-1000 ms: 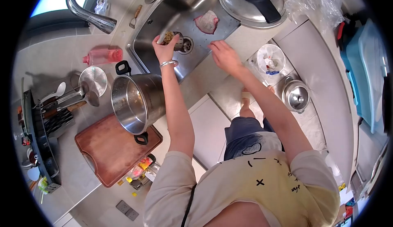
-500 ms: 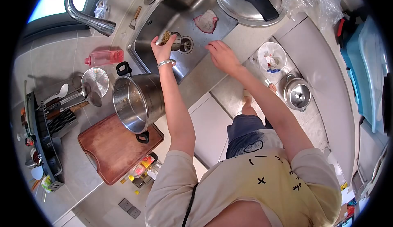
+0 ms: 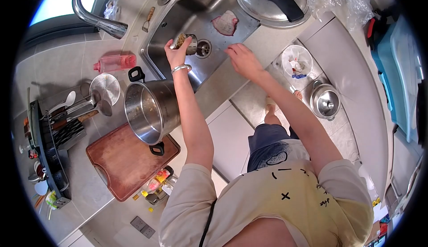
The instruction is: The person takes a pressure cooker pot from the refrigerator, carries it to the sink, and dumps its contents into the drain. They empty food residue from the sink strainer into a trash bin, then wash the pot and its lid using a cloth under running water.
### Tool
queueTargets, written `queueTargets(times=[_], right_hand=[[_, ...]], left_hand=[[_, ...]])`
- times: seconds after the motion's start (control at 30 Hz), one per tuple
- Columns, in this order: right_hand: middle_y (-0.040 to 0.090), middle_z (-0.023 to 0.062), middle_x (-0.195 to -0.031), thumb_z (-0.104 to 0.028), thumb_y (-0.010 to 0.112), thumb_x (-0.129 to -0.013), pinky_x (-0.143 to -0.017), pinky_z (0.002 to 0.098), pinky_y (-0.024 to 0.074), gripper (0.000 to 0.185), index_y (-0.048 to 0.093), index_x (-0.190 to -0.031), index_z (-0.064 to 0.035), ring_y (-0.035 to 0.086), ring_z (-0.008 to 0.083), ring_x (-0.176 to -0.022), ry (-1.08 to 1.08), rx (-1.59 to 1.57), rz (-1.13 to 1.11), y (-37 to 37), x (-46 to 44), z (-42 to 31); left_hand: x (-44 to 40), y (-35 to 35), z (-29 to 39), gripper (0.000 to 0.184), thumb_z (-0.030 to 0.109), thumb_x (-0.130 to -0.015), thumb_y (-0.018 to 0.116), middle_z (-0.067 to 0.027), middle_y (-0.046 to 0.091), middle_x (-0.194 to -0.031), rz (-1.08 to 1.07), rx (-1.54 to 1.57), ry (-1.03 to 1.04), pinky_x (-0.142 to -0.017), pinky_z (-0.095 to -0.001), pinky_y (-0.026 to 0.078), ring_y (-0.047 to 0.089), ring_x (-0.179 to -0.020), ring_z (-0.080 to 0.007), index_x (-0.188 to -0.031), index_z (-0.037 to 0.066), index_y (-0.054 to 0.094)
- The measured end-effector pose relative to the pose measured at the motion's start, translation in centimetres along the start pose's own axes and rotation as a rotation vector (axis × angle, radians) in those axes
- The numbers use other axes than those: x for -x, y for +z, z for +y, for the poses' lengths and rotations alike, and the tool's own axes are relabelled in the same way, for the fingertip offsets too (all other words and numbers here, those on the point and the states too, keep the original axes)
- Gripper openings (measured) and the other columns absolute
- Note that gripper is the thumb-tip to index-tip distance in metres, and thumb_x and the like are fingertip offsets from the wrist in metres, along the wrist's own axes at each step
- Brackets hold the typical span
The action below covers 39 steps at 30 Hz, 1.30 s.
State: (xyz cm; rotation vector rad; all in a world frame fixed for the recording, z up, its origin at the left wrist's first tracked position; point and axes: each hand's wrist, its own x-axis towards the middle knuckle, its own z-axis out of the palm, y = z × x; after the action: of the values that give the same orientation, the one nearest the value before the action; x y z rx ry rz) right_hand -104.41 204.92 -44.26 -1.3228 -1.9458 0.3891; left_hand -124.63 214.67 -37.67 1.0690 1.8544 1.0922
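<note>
Over the left part of the steel sink [image 3: 178,20], my left hand [image 3: 178,54] grips a small metal strainer cup [image 3: 191,44] with brownish scraps in it. The cup is tilted on its side beside the round drain [image 3: 203,48]. My right hand [image 3: 241,57] hovers near the sink's front edge, fingers bent and bunched; whether anything small is between them is hidden. A pale piece of meat with red edges [image 3: 225,23] lies on the sink floor, beyond my right hand.
A large steel pot [image 3: 145,113] stands left of my left forearm, by a wooden cutting board [image 3: 129,162]. A big pot lid [image 3: 272,2] lies right of the sink. On the floor are a bin [image 3: 297,62] and a lidded pot [image 3: 325,102].
The view has shifted slightly. My left hand still holds the strainer cup at much the same spot, and my right hand has barely moved.
</note>
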Motion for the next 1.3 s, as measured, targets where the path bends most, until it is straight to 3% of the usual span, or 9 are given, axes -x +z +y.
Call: queueTargets(times=[0.27, 0.37, 0.67, 0.77, 1.3], right_hand=[[0.051, 0.008, -0.101, -0.003, 0.054, -0.069, -0.085, 0.0326, 0.0426, 0.032, 0.053, -0.101, -0.0047, 0.049, 0.0238, -0.097, 0.001, -0.008, 0.016, 0.3, 0.0, 0.0], [0.051, 0.0071, -0.099, -0.005, 0.053, -0.07, -0.085, 0.0321, 0.0422, 0.03, 0.055, -0.1, -0.0055, 0.049, 0.0225, -0.097, -0.008, 0.014, 0.019, 0.4, 0.1, 0.0], [0.051, 0.0075, -0.096, -0.005, 0.052, -0.07, -0.083, 0.0321, 0.0427, 0.027, 0.056, -0.097, -0.0041, 0.049, 0.0227, -0.095, -0.035, 0.031, 0.058, 0.4, 0.0, -0.1], [0.051, 0.0076, -0.095, -0.005, 0.052, -0.069, -0.082, 0.0323, 0.0427, 0.027, 0.055, -0.096, -0.0039, 0.049, 0.0228, -0.094, -0.04, 0.027, 0.064, 0.4, 0.1, -0.1], [0.05, 0.0072, -0.095, -0.004, 0.053, -0.068, -0.083, 0.0318, 0.0426, 0.029, 0.055, -0.097, -0.0045, 0.049, 0.0226, -0.094, -0.047, 0.052, 0.066, 0.3, 0.1, -0.3]], left_hand=[[0.4, -0.5, 0.5, 0.083, 0.02, -0.052, 0.084, -0.0151, 0.053, -0.103, -0.013, 0.01, -0.023, -0.08, -0.0277, 0.044, 0.054, -0.09, -0.0187, -0.116, -0.001, 0.036], [-0.1, -0.7, -0.4, 0.081, 0.026, -0.052, 0.084, -0.0088, 0.057, -0.093, 0.007, -0.015, 0.014, -0.061, -0.0241, 0.042, 0.054, -0.074, -0.0125, -0.116, 0.006, 0.039], [-0.1, -1.2, -0.4, 0.081, 0.028, -0.051, 0.084, -0.008, 0.057, -0.093, 0.022, -0.068, -0.027, -0.063, -0.0245, 0.041, 0.055, -0.076, -0.0139, -0.117, 0.009, 0.039], [1.2, -1.1, 1.2, 0.083, 0.02, -0.052, 0.084, -0.0141, 0.053, -0.104, 0.011, -0.045, -0.076, -0.082, -0.0284, 0.042, 0.053, -0.091, -0.0187, -0.117, 0.001, 0.036], [2.0, -1.4, 1.5, 0.081, 0.018, -0.053, 0.083, -0.015, 0.054, -0.105, -0.016, -0.022, -0.113, -0.079, -0.0292, 0.045, 0.054, -0.09, -0.0186, -0.117, 0.002, 0.036]])
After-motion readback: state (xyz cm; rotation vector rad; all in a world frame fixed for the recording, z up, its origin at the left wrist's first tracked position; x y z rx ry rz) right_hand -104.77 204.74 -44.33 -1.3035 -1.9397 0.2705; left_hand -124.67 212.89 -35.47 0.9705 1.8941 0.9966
